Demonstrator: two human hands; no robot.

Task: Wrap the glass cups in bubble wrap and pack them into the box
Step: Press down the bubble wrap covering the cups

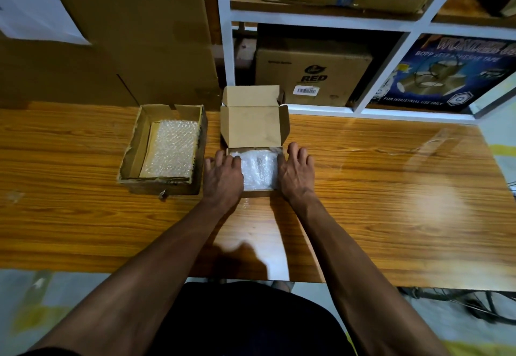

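A small cardboard box (252, 126) stands on the wooden table with its lid flipped up and back. Inside lies a bubble-wrapped bundle (258, 170); the glass within cannot be made out. My left hand (223, 174) rests on the box's left side, fingers spread and reaching over the rim onto the wrap. My right hand (296, 171) lies against the box's right side, fingers straight and pointing away from me. Neither hand grips anything.
A worn open carton (131, 154) holding flat bubble wrap sheets (173, 149) sits left of the box. Large cardboard sheets (134, 34) lean behind it. A white shelf unit (321, 16) with cartons stands behind the table (391, 188). The table's near edge is close to my body.
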